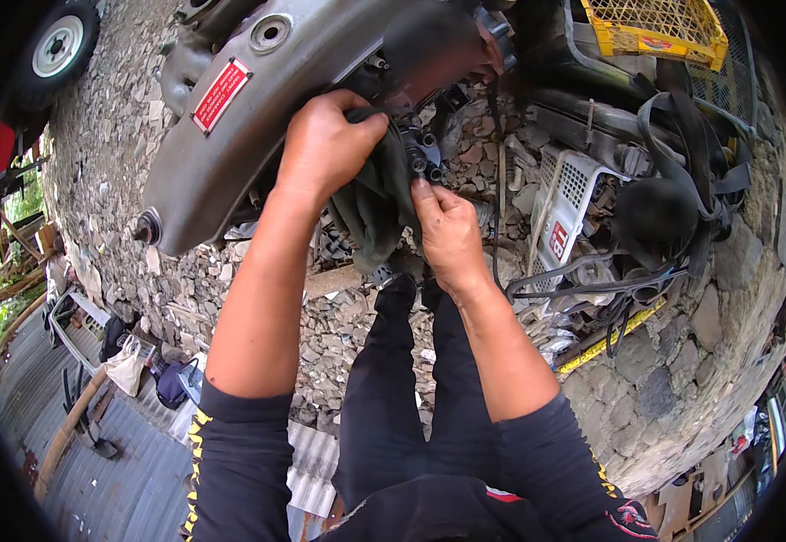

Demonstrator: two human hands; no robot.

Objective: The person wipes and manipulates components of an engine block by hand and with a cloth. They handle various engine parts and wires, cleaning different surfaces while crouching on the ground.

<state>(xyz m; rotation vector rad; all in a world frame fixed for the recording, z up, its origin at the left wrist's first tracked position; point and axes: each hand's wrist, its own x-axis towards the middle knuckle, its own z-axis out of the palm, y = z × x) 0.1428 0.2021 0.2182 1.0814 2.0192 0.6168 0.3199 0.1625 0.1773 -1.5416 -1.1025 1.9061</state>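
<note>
Red label, white print, on grey engine cover. Left hand: grip closed on dark cloth. Right hand by metal fittings, grip can't be told.

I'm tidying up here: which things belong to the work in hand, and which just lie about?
Likely in the work: dark cloth in left hand; dark fitting by right hand; grey casing.

Seemingly lying about: yellow crate; white crate; yellow bar.

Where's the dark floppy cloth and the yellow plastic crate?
Dark floppy cloth [382, 200]: head view, on its hanging folds.
Yellow plastic crate [630, 38]: head view, on its side wall.
</note>
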